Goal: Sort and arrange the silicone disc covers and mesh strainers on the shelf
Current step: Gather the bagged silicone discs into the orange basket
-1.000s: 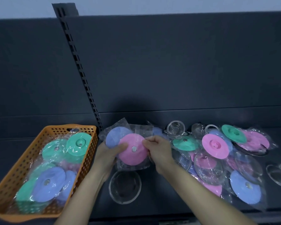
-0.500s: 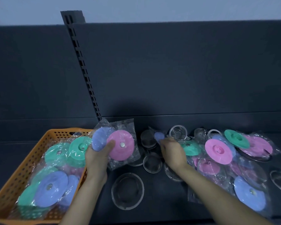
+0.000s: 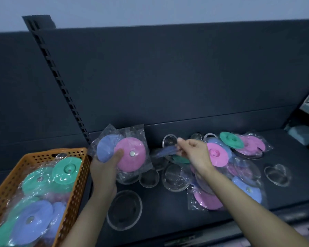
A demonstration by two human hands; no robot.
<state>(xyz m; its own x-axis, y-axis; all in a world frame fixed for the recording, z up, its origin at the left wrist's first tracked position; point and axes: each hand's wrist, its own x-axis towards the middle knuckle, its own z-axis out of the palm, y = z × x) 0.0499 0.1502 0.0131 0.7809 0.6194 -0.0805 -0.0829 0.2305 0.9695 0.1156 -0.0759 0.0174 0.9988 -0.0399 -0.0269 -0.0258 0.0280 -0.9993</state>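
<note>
Left hand (image 3: 104, 170) is up, forearm rising bare from the bottom edge, wrist straight. The thumb lies across the front of two bagged discs (image 3: 132, 157) and the fingers are tucked behind, so it grips the pair from below, tilted toward the camera. Right arm comes in from the lower right corner, reaching diagonally up and to the left, wrist slightly bent. Right hand (image 3: 194, 154) has its fingers curled, tips pinched together on a purple disc (image 3: 165, 151), which is blurred. The two hands are apart, the right a little higher.
</note>
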